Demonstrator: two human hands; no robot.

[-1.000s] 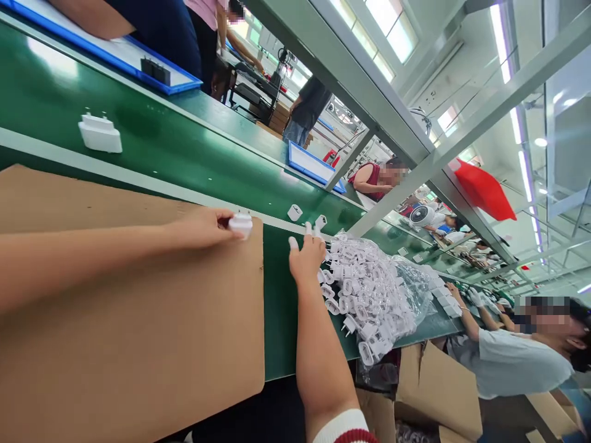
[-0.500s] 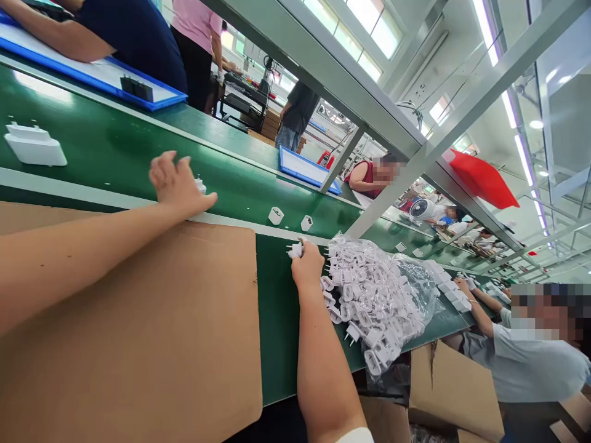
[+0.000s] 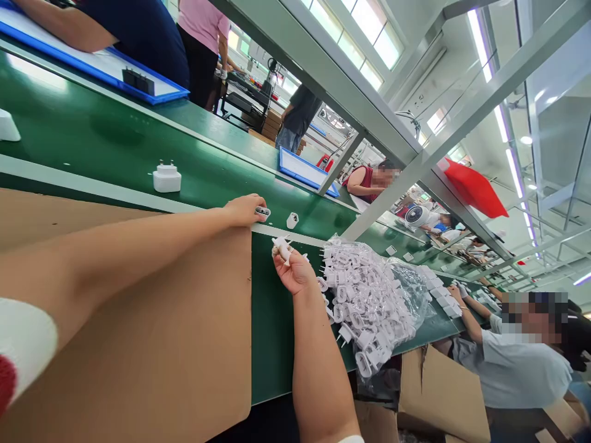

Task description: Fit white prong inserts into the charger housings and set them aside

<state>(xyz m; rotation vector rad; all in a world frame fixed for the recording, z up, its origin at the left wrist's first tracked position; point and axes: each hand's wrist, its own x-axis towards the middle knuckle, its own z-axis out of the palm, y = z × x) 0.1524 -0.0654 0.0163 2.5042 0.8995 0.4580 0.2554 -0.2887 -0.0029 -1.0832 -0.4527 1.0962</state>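
My left hand [image 3: 245, 210] reaches across the cardboard sheet [image 3: 138, 344] to the belt's near rail and pinches a small white housing [image 3: 263, 213]. A second white housing [image 3: 292, 219] stands on the rail just to its right. My right hand [image 3: 292, 267] is palm up over the green table and grips a white plug insert [image 3: 281, 247] between the fingers. Right of that hand lies a clear plastic bag [image 3: 373, 292] heaped with white plug inserts. An assembled white charger [image 3: 167, 177] stands on the green conveyor belt [image 3: 115, 147] with its pins up.
Another white charger [image 3: 7, 125] sits at the belt's left edge. Blue trays [image 3: 111, 67] [image 3: 302, 167] lie on the far side, where other people work. A seated person [image 3: 512, 363] is at the right, beside cardboard boxes [image 3: 438, 394]. A metal frame [image 3: 392, 147] slants overhead.
My left hand set a charger on the belt, then moved right to a small housing on the rail. My right hand lifted a plug insert and turned palm up. The chargers drifted left.
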